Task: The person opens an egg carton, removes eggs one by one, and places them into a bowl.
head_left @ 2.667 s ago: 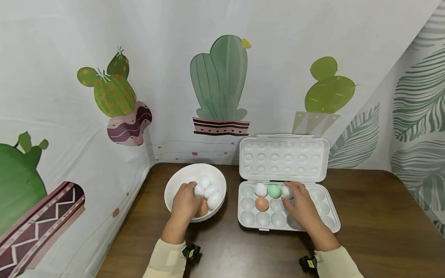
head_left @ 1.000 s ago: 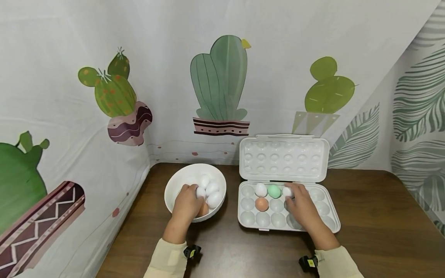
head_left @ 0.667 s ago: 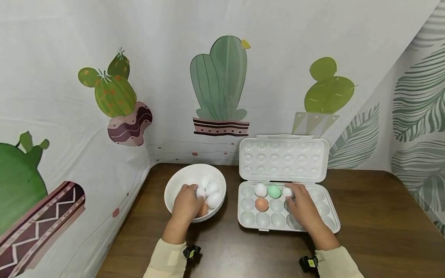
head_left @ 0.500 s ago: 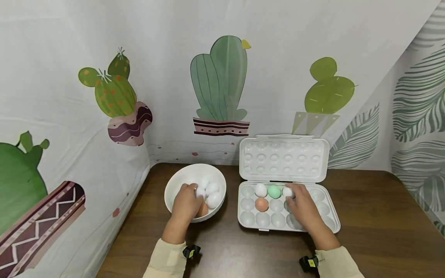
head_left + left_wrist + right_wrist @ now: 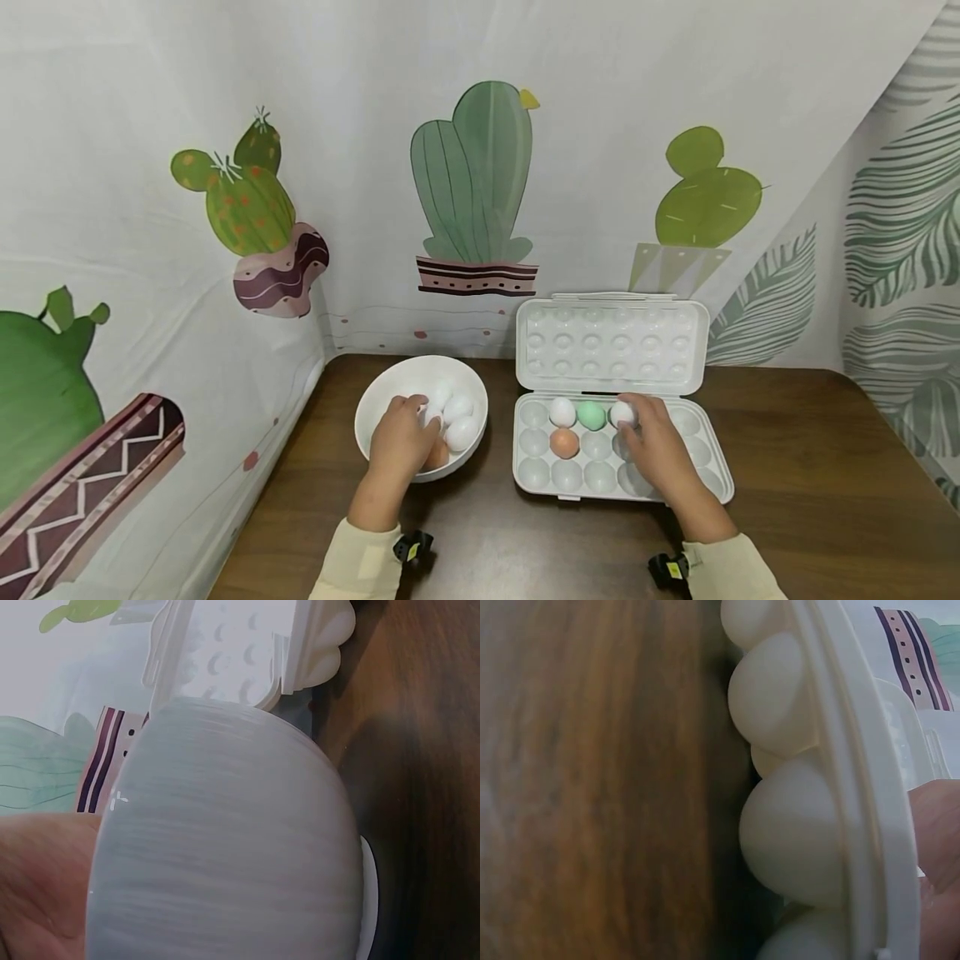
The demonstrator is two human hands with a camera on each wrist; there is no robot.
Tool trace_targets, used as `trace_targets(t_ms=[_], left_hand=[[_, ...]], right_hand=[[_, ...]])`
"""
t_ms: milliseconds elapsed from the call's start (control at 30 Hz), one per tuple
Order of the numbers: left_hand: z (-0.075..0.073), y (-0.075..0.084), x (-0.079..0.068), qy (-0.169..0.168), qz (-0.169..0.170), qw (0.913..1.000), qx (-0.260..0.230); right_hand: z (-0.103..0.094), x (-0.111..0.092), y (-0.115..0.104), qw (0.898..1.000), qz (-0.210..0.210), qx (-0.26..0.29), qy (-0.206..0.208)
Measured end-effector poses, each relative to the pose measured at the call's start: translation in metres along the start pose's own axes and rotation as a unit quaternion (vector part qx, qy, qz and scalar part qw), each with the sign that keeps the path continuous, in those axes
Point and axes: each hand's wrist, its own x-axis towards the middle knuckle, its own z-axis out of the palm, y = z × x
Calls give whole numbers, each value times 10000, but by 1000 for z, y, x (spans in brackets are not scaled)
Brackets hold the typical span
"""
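In the head view, my left hand [image 5: 401, 437] reaches into a white bowl [image 5: 382, 379], thumb and fingers around a white egg [image 5: 432, 413]. More white eggs [image 5: 461, 433] and a brown egg [image 5: 437, 456] lie beside it. My right hand [image 5: 654, 442] is over the open egg carton [image 5: 567, 476], thumb and fingertips at a white egg [image 5: 621, 412] seated in the back row. To its left sit a green egg [image 5: 592, 415] and a white egg [image 5: 562, 412]; a brown egg [image 5: 565, 443] occupies the middle row. Bowl and carton walls hide most fingers in both wrist views.
The carton's lid [image 5: 611, 342] stands upright against the cactus-print cloth [image 5: 480, 175] behind. Bowl and carton rest side by side on a brown wooden table [image 5: 502, 533], with a gap between them. Each wrist wears a small black camera [image 5: 413, 546].
Over the last few seconds my right hand has shifted slightly right, uncovering more of the white egg in the carton. My left hand stays in the bowl, where the eggs have shifted slightly.
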Motion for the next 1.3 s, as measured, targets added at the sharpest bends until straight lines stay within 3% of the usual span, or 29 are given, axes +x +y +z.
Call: trace_targets(t_ms=[633,900,1100,1300], left_hand=[[0,14,-4,396,152,9975,-567],[0,23,-7,404,297,9945,-914],[1,30,-10,506,526,9912,-1108],[2,36,-15,630,970,9860,-1201]], right_hand=[[-8,-2,-13,9996,-194,165,119],[-10,-4,-23,9986,-390,270,220],[-13,-6,-33,9972,-580,364,308],[-14,-8,-41,9960,-697,469,311]])
